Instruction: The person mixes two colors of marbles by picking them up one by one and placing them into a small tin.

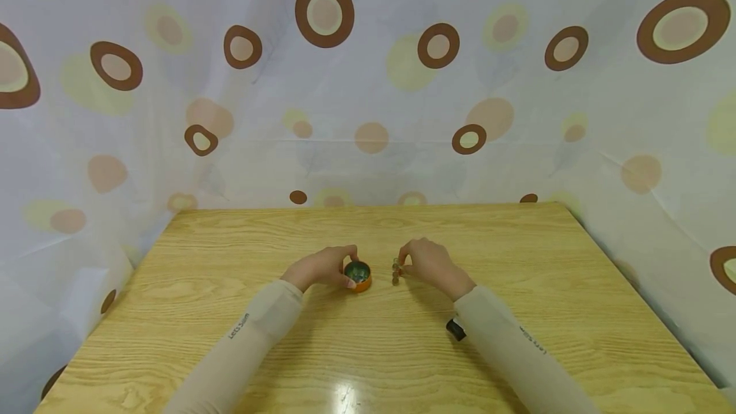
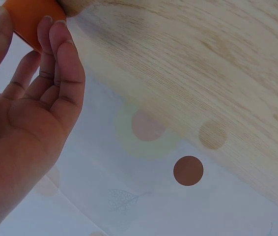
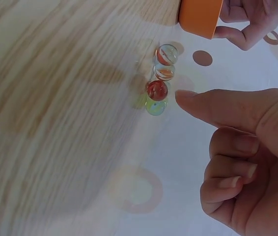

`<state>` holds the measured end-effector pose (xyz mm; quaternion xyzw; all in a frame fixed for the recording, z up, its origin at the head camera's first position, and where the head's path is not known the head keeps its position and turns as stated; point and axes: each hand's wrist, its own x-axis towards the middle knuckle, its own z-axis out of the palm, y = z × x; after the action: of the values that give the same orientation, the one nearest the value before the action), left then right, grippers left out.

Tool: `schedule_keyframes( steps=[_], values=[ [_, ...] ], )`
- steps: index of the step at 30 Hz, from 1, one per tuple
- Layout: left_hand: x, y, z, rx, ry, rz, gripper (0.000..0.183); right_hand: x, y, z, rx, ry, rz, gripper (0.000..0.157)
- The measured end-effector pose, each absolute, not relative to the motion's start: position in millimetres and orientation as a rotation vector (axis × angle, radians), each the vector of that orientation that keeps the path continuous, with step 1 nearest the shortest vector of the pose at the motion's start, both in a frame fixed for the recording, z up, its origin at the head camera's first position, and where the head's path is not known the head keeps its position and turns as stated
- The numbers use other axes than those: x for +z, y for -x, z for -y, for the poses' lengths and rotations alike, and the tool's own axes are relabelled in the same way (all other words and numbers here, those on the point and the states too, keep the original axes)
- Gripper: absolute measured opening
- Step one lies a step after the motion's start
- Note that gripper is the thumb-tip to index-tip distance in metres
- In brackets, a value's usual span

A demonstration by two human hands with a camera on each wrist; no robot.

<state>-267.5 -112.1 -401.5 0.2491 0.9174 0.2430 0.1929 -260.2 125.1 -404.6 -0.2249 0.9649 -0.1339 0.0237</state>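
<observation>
Cream sleeves (image 1: 230,347) cross the near tabletop (image 1: 368,230) to the left hand (image 1: 323,265), gripping an orange bowl (image 1: 364,287), and a half-open right hand (image 1: 430,262), apparently empty, nearer the row of glass marbles (image 3: 159,85) just to its left, aligned near to far.

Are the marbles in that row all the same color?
No, the right wrist view shows a deep red marble beside a yellow-green marble.
</observation>
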Motion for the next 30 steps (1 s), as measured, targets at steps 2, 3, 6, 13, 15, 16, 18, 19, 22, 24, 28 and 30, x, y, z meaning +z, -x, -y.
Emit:
schedule_keyframes(
  steps=[2,3,6,13,15,16,18,19,22,24,28,30],
  values=[
    [-401.5,267.3,112.0,0.677,-0.696,-2.577,0.038,-406.4,260.2,-124.7,-0.424,0.689,-2.978,0.006],
    [-401.5,267.3,111.9,0.674,-0.693,-2.578,0.038,-407.6,260.2,-124.8,-0.426,0.688,-2.975,0.005],
    [-400.8,267.0,111.6,0.662,-0.687,-2.579,0.038,-410.0,260.2,-124.3,-0.440,0.681,-2.959,0.005],
    [-399.1,264.7,111.7,0.682,-0.683,-2.577,0.038,-409.3,258.4,-122.8,-0.416,0.667,-2.961,0.004],
    [-399.2,264.4,112.0,0.684,-0.683,-2.577,0.038,-408.5,257.6,-122.5,-0.406,0.667,-2.959,0.004],
    [-399.2,264.2,112.1,0.685,-0.682,-2.578,0.038,-408.2,257.3,-122.6,-0.402,0.669,-2.959,0.004],
    [-399.3,264.1,112.2,0.686,-0.680,-2.578,0.038,-407.5,256.6,-122.7,-0.396,0.670,-2.960,0.005],
    [-399.4,264.1,112.2,0.685,-0.679,-2.579,0.038,-407.4,256.4,-122.9,-0.396,0.670,-2.960,0.005],
    [-399.2,264.2,112.0,0.685,-0.675,-2.578,0.038,-406.7,255.9,-123.4,-0.403,0.670,-2.960,0.004],
    [-398.7,264.0,111.8,0.684,-0.676,-2.577,0.038,-406.3,255.9,-123.5,-0.407,0.666,-2.958,0.004],
    [-397.9,263.8,111.4,0.680,-0.679,-2.576,0.037,-407.2,256.6,-123.9,-0.398,0.656,-2.954,0.005],
    [-397.8,263.8,111.3,0.675,-0.683,-2.579,0.037,-407.7,256.4,-124.1,-0.393,0.651,-2.951,0.005]
  ],
)
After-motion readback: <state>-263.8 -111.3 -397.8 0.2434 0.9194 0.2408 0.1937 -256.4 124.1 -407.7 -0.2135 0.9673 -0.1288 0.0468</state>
